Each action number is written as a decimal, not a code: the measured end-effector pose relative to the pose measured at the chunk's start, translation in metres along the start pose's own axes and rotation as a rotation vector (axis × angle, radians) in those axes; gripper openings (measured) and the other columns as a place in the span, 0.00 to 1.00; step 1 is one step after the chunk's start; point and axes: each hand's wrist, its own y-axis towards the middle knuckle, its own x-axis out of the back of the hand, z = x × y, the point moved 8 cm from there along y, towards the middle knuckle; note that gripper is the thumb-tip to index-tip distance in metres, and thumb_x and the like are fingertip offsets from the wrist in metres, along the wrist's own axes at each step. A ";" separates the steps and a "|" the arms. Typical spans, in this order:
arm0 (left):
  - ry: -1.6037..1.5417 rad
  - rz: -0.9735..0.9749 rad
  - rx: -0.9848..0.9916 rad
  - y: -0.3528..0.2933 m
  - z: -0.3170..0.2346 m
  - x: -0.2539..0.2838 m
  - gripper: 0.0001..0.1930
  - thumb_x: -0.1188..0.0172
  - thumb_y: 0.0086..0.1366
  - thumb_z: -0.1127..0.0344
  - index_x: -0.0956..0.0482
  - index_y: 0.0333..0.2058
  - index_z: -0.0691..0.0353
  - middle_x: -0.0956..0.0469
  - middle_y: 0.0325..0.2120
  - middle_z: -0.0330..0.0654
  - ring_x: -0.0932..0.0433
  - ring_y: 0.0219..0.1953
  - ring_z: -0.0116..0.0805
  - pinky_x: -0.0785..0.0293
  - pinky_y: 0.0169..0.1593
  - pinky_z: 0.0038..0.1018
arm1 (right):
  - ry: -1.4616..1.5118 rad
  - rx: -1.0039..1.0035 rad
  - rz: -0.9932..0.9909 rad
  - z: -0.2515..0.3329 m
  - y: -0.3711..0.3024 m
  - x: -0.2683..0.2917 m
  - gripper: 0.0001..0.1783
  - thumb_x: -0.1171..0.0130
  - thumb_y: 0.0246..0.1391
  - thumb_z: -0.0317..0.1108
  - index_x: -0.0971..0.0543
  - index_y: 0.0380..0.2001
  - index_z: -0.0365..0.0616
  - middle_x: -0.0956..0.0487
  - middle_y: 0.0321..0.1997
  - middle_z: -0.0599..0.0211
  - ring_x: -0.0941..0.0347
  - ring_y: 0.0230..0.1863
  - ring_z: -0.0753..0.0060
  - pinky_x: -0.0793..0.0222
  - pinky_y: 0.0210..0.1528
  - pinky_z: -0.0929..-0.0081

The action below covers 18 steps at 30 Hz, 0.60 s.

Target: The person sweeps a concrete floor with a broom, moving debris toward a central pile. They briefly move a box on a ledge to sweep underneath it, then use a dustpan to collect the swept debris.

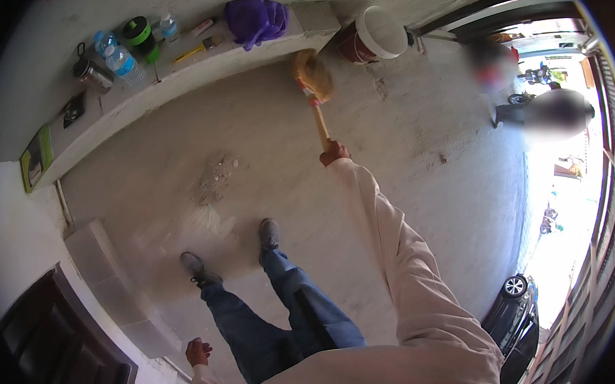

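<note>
My right arm reaches forward, and my right hand (335,152) is wrapped round the wooden handle of a hand broom (314,86). The broom's tan bristles are at the floor close to the foot of the ledge, left of a white and dark red bucket (381,36). My left hand (198,351) hangs low beside my left leg, fingers loosely bent and somewhat apart, with nothing visible in it. A small heap of rubble and dust (216,178) lies on the concrete floor (277,151) ahead of my shoes.
Along the ledge (195,76) stand water bottles (124,64), a green-black tumbler (142,37), a metal flask (92,73), a brush (199,49) and a purple cloth bag (256,22). A dark door (66,340) is at lower left. Blurred people (556,113) and a black car (513,327) appear at right.
</note>
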 end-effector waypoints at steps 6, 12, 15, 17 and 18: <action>-0.017 -0.018 0.052 0.007 0.022 0.008 0.14 0.50 0.59 0.57 0.27 0.38 0.60 0.23 0.21 0.42 0.24 0.19 0.33 0.32 0.21 0.26 | -0.380 0.139 0.172 0.044 -0.079 -0.081 0.38 0.42 0.40 0.28 0.44 0.57 0.48 0.25 0.41 0.50 0.27 0.46 0.48 0.28 0.45 0.58; -0.027 0.046 0.015 0.025 0.016 -0.005 0.14 0.51 0.59 0.57 0.27 0.38 0.60 0.23 0.21 0.43 0.23 0.19 0.32 0.32 0.20 0.25 | -0.540 0.268 0.235 0.001 -0.201 -0.110 0.39 0.52 0.43 0.27 0.47 0.61 0.55 0.24 0.34 0.46 0.25 0.39 0.44 0.28 0.38 0.54; -0.055 0.063 -0.001 0.034 0.013 0.000 0.14 0.51 0.59 0.57 0.27 0.37 0.60 0.23 0.21 0.43 0.23 0.19 0.32 0.33 0.20 0.24 | -0.333 0.185 0.397 -0.035 -0.262 -0.111 0.38 0.50 0.42 0.28 0.42 0.61 0.56 0.23 0.37 0.47 0.25 0.40 0.47 0.29 0.39 0.59; -0.056 0.087 -0.038 0.040 0.013 0.007 0.15 0.50 0.58 0.55 0.28 0.38 0.59 0.23 0.23 0.43 0.23 0.20 0.33 0.32 0.22 0.26 | -0.122 0.206 0.385 -0.049 -0.295 -0.094 0.36 0.45 0.42 0.30 0.38 0.60 0.56 0.22 0.36 0.49 0.24 0.38 0.51 0.29 0.39 0.62; -0.020 0.069 -0.021 0.041 0.019 0.020 0.15 0.50 0.58 0.55 0.28 0.38 0.59 0.23 0.24 0.43 0.23 0.21 0.33 0.31 0.23 0.28 | -0.053 0.232 0.348 -0.055 -0.322 -0.087 0.36 0.42 0.42 0.32 0.37 0.59 0.56 0.22 0.34 0.51 0.24 0.36 0.54 0.29 0.38 0.64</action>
